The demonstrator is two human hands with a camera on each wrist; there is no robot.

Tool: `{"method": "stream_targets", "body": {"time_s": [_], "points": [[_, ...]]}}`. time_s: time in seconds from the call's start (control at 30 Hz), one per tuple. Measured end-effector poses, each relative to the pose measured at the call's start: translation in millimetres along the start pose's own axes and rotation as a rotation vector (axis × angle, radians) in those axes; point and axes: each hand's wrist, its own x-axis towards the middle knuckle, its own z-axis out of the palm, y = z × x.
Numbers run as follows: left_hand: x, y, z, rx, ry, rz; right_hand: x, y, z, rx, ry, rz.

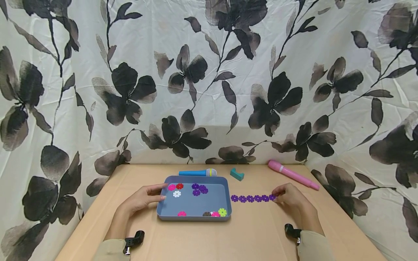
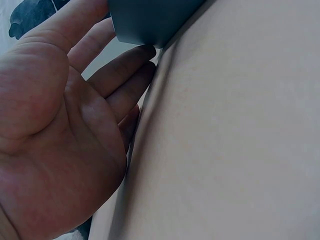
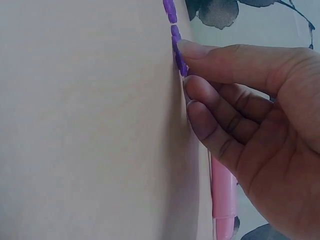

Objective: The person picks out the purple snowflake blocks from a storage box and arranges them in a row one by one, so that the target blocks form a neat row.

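My left hand [image 1: 140,198] is at the left side of a grey-blue tray [image 1: 192,218], its thumb and index fingertips overlapping the rim. Those fingers lie nearly straight; in the left wrist view the others extend below the tray's corner [image 2: 145,22]. Right of the tray, several purple flower-shaped discs [image 1: 250,198] form a row on the table. At the row's right end my right hand [image 1: 292,198] pinches the last purple disc [image 3: 179,55] between thumb and fingertips. Inside the tray, more purple discs [image 1: 196,192] cluster at the back, near pink, red and white ones [image 1: 176,194].
Along the tray's front wall lie pink, brown and lime-green discs [image 1: 222,212]. Behind the tray is a blue toy microphone [image 1: 192,173], with a small teal tape-dispenser-like piece [image 1: 237,174] to its right. A pink microphone [image 1: 294,174] lies at the back right. Floral cloth [image 1: 228,90] hangs behind the table.
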Motion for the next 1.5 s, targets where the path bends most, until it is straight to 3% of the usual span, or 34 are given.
{"method": "stream_targets", "body": {"time_s": [0.1, 0.33, 0.53, 0.8, 1.13, 1.5], "points": [[0.0, -0.4, 0.2, -0.004, 0.001, -0.001, -0.2, -2, 0, -0.026, 0.036, -0.002], [-0.1, -1.1, 0.7, -0.001, -0.004, 0.0, 3.9, -19, 3, -0.042, 0.211, -0.012], [1.1, -1.0, 0.4, -0.007, -0.007, 0.002, 19.9, -43, 19, -0.021, 0.28, -0.118], [3.0, -2.1, -0.1, -0.004, -0.014, 0.011, 34.9, -76, 55, -0.033, 0.257, -0.29], [2.1, -1.5, -1.4, 0.007, -0.004, 0.005, 46.3, -108, 84, 0.09, 0.146, -0.3], [2.2, -1.9, 0.1, 0.007, -0.001, 0.003, 62.1, -144, 119, 0.161, 0.086, -0.285]]}}
